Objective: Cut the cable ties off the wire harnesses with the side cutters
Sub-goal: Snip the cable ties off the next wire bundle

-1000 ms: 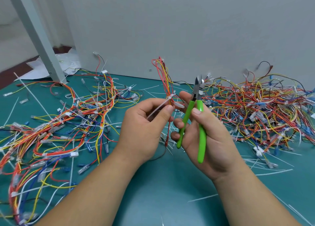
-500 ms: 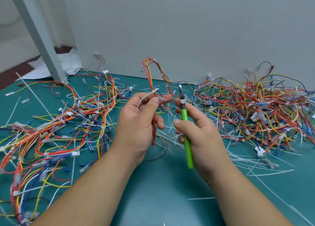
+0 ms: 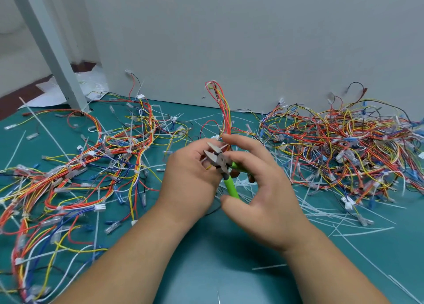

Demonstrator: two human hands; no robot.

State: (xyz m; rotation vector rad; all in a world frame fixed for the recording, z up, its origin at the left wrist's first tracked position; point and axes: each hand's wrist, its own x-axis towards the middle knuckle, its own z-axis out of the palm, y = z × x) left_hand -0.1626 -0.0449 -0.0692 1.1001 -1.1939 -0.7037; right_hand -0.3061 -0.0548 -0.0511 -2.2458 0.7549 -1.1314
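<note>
R hand (image 3: pixel 263 189) grips side cutters (image 3: pixel 230 185), jaws apart, L hand (image 3: pixel 188 182) pinches harness (image 3: pixel 226 113); unclear what's between blades, so squeezing could nick wire or skin

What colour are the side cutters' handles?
Bright green; the side cutter handles show best in the head view.

Close in front of me, at the middle, bare teal rubber mat (image 3: pixel 206 269) lies open. On my left a sprawling tangle of red, yellow and blue wire harnesses (image 3: pixel 91 166) covers the mat; on my right sits a denser heap of coloured wires (image 3: pixel 344 147), fringed with loose white cable ties (image 3: pixel 332 216). Ahead the grey wall (image 3: pixel 252 40) closes things off, a slanted grey post (image 3: pixel 50 47) far left.
</note>
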